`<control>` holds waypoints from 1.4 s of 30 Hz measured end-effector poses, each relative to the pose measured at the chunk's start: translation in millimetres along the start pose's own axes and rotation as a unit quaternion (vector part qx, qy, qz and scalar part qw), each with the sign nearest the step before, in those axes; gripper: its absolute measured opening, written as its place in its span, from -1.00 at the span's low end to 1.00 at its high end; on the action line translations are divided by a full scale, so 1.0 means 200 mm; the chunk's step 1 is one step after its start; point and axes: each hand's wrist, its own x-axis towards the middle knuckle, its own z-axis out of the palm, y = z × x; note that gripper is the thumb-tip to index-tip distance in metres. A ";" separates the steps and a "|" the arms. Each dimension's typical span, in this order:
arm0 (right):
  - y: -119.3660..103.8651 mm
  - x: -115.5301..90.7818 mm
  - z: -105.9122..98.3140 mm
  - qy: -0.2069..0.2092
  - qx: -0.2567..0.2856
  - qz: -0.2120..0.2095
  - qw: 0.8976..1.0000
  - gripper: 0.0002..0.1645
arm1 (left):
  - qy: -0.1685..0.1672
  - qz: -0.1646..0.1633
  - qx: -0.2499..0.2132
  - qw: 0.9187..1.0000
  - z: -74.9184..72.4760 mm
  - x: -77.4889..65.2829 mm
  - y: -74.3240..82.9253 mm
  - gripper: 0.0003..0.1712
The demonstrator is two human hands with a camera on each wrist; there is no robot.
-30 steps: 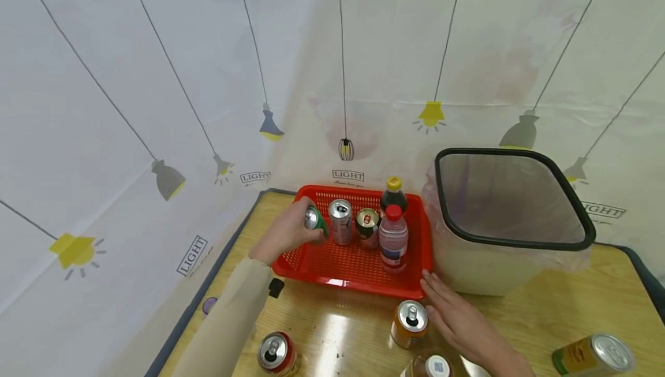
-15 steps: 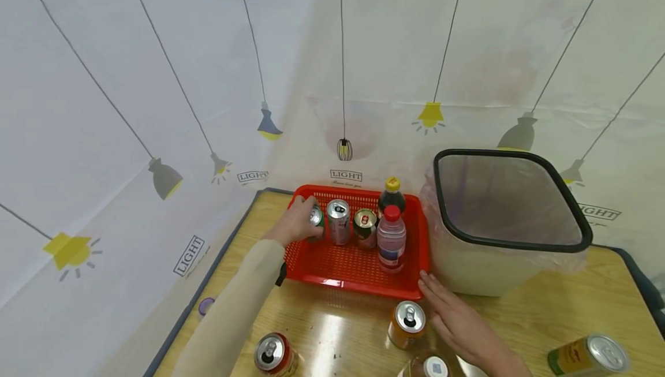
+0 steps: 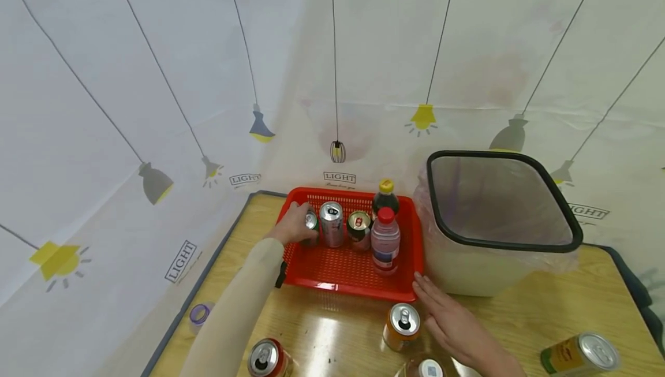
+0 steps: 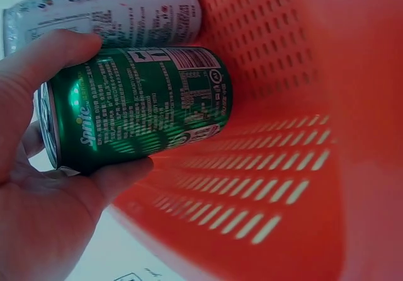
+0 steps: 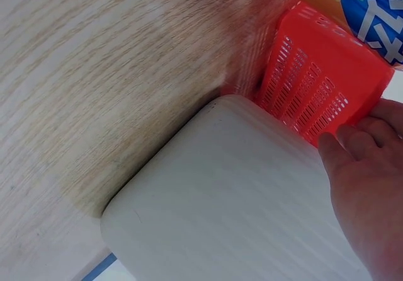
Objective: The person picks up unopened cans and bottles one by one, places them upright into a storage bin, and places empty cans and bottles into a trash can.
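My left hand [image 3: 293,224] grips a green Sprite can [image 4: 138,108] near its top, fingers and thumb around it. The can stands upright inside the red plastic basket [image 3: 332,287], at its left end. Right beside it is a silver can [image 3: 331,224], then a dark can with a gold top [image 3: 359,230]. A bottle with a red cap [image 3: 385,244] and a dark bottle with a yellow cap [image 3: 385,201] stand at the basket's right. My right hand [image 3: 452,325] lies with straight fingers, fingertips at the basket's front right corner, close to an orange can [image 3: 402,326].
A cream bin [image 3: 467,273] with a black rim and plastic liner stands right of the basket. In front are a red can [image 3: 267,358] and a bottle with a white cap [image 3: 428,368]. A yellow-green can [image 3: 579,354] lies at right; a purple-rimmed bottle [image 3: 200,314] is at left.
My left hand has lowered the tilted Sprite can into the left end of the basket, where it now stands upright. The right hand stays at the basket's corner. The head view shifted slightly.
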 end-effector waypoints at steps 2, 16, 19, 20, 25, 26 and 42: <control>-0.01 0.00 0.00 -0.003 0.002 0.000 1.000 -0.29 | 0.000 -0.006 -0.003 1.000 0.01 0.00 -0.02 -0.29; -0.04 0.02 0.00 -0.029 0.008 0.042 0.999 -0.39 | 0.003 -0.017 -0.009 1.000 0.00 0.01 -0.05 -0.26; -0.05 0.02 0.00 -0.032 0.007 0.046 0.998 -0.39 | 0.002 -0.016 0.001 1.000 0.00 0.01 -0.04 -0.24; -0.05 0.02 0.00 -0.032 0.008 0.047 0.998 -0.39 | 0.001 -0.016 0.004 1.000 0.00 0.01 -0.04 -0.23; -0.04 0.02 0.01 -0.020 0.002 0.039 0.999 -0.39 | -0.007 -0.018 0.019 1.000 0.00 -0.02 -0.04 -0.10; -0.04 0.02 0.01 -0.016 0.000 0.037 0.999 -0.39 | -0.007 -0.016 0.022 1.000 0.00 -0.03 -0.04 -0.06; -0.02 0.01 0.02 0.005 -0.002 0.023 1.000 -0.38 | 0.041 0.014 0.099 0.994 -0.12 -0.21 0.12 0.08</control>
